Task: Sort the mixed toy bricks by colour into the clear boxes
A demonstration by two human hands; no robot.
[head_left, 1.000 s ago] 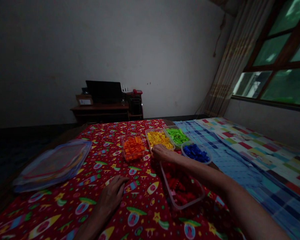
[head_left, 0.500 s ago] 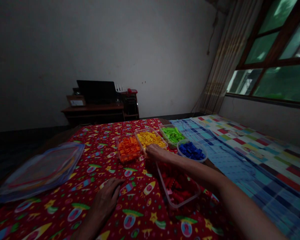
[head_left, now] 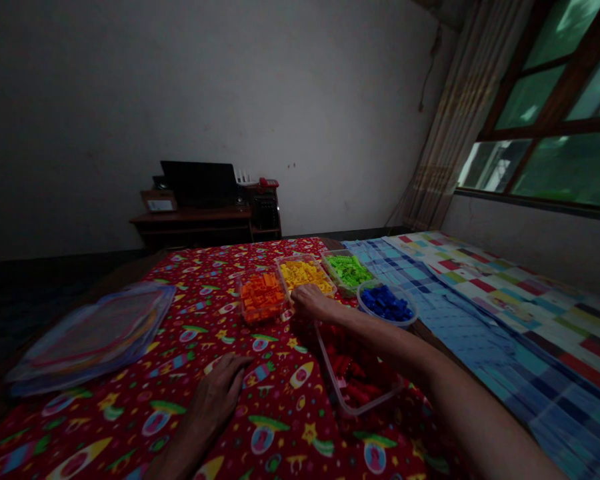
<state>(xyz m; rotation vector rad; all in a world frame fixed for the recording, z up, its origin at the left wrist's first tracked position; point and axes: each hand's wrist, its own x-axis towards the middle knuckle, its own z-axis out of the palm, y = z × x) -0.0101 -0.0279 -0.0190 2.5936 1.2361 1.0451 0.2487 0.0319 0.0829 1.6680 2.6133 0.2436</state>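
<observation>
My right hand [head_left: 310, 300] is closed at the near edge of the clear box of yellow building bricks [head_left: 300, 275]. Its fingertips are hidden, so whatever it grips does not show. Flat on the red printed cloth [head_left: 275, 427] lies my left hand [head_left: 223, 388], fingers stretched out and holding nothing. Left of the yellow box is a clear box of orange bricks [head_left: 263, 297]. Beyond my right wrist are green bricks [head_left: 349, 270] in a box and blue bricks [head_left: 386, 303] in a round tub. A clear box of red bricks [head_left: 355, 373] sits partly under my right forearm.
Several stacked clear lids [head_left: 95, 333] with coloured rims lie on the cloth at left. A blue checked cloth [head_left: 480, 327] and a patchwork cover [head_left: 525, 293] spread to the right. Against the far wall stands a desk [head_left: 195, 219] with a black monitor [head_left: 199, 183].
The whole view has shifted slightly, so things appear a little further right. My right hand stays closed at the yellow box, and my left hand still rests on the cloth.
</observation>
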